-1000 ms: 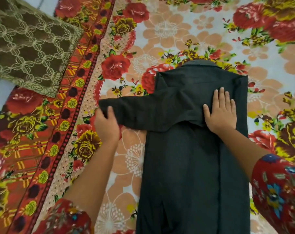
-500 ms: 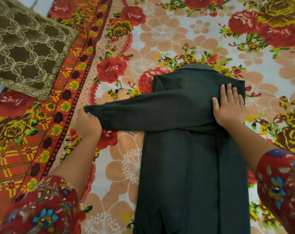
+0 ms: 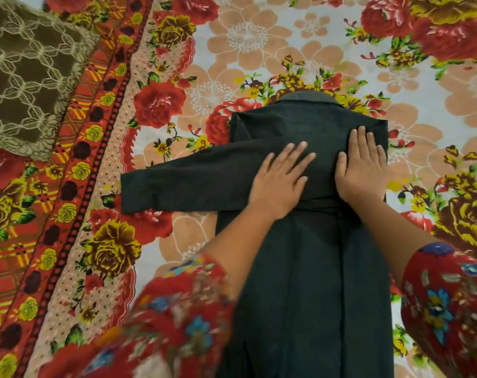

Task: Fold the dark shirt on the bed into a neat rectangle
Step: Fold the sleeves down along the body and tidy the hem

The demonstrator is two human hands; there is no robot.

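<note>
The dark shirt point(image 3: 308, 268) lies lengthwise on the flowered bedsheet point(image 3: 231, 50), collar at the far end, its sides folded in to a narrow strip. One sleeve point(image 3: 177, 184) crosses the chest and sticks out flat to the left, its cuff over the sheet. My left hand point(image 3: 279, 181) lies flat on that sleeve near the shirt's middle, fingers straight and spread. My right hand point(image 3: 361, 167) presses flat on the right shoulder area beside it, fingers straight and together.
An olive-brown patterned cushion point(image 3: 27, 77) lies at the far left corner. A red and yellow border band of the sheet point(image 3: 76, 165) runs diagonally down the left. My red flowered sleeves fill the bottom corners.
My left hand let go of the sleeve cuff and slid right along the sleeve to the shirt's middle. The sleeve stays stretched out to the left. My right hand has barely moved.
</note>
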